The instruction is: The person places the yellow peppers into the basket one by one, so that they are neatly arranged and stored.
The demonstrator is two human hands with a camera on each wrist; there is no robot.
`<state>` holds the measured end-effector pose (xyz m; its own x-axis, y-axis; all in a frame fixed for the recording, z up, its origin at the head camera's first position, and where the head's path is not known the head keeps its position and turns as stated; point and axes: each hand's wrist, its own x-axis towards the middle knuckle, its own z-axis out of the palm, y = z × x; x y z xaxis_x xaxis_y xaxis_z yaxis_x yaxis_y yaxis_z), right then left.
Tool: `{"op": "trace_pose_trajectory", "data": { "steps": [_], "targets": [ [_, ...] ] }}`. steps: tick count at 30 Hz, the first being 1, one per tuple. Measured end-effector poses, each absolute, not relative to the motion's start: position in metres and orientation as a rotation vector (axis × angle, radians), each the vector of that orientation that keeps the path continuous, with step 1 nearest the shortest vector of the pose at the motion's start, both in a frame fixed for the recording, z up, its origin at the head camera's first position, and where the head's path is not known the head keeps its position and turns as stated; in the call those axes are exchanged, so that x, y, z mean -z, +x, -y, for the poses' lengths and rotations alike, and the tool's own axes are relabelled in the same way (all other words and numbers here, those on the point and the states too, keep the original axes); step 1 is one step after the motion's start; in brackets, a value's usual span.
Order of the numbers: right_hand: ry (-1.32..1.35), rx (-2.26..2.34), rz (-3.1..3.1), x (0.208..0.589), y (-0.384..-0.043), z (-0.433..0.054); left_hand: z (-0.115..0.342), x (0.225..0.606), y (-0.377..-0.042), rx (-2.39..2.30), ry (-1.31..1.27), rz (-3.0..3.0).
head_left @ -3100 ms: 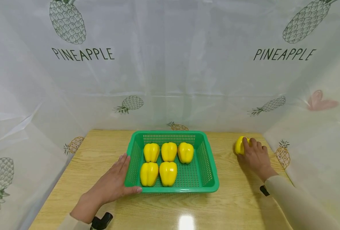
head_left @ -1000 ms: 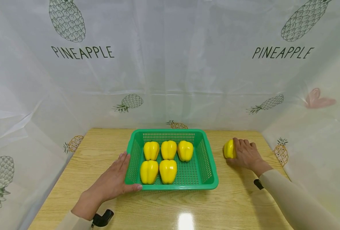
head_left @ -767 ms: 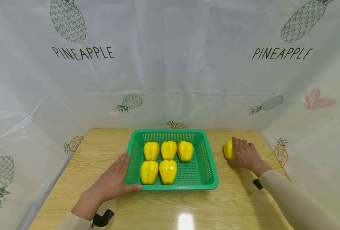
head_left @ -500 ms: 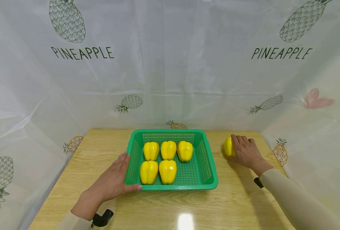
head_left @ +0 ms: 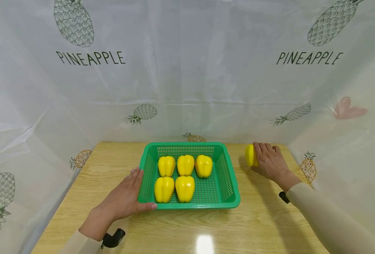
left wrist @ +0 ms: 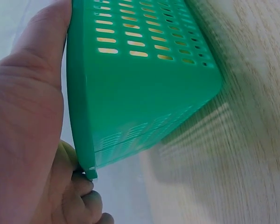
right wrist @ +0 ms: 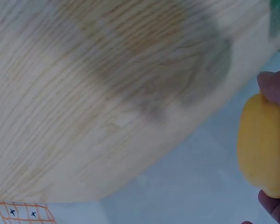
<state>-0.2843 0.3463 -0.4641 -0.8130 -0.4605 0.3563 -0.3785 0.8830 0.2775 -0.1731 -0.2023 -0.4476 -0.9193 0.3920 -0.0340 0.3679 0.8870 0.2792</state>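
Observation:
A yellow bell pepper (head_left: 250,155) is held in my right hand (head_left: 271,161), thumb and fingers at opposite ends in the right wrist view (right wrist: 263,147). It hangs a little above the table, its shadow apart from it. My left hand (head_left: 124,197) rests on the near left corner of a green plastic basket (head_left: 190,206); the thumb lies on the front rim and the fingers stretch along the left side. Inside the basket several yellow bell peppers (head_left: 185,189) stand in two rows, three at the back. The left wrist view shows the hand against the basket's outer wall (left wrist: 130,88).
The wooden table (head_left: 181,229) carries the basket at its middle. A whitish sheet (head_left: 193,77) printed with pineapples hangs behind and at both sides, close to the table's edges. Bare basket floor (head_left: 207,192) shows at the front right.
My right hand first shifted leftward with the bell pepper along the table, then raised it slightly off the surface. The left hand and the basket have stayed in place.

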Motion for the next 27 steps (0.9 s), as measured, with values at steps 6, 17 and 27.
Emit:
{"op": "trace_pose_trajectory", "data": {
  "steps": [6,17,27],
  "targets": [
    [0.628,0.262,2.588,0.454,-0.286,-0.339,0.202,0.449,-0.174,-0.411,0.617,-2.978],
    [0.685,0.273,2.525,0.436,-0.286,-0.320,0.205,0.449,-0.175,-0.382,0.615,-2.977],
    [0.695,0.242,2.500,0.418,-0.285,-0.294,0.205,0.448,-0.176,-0.386,0.605,-2.963]
  ]
}}
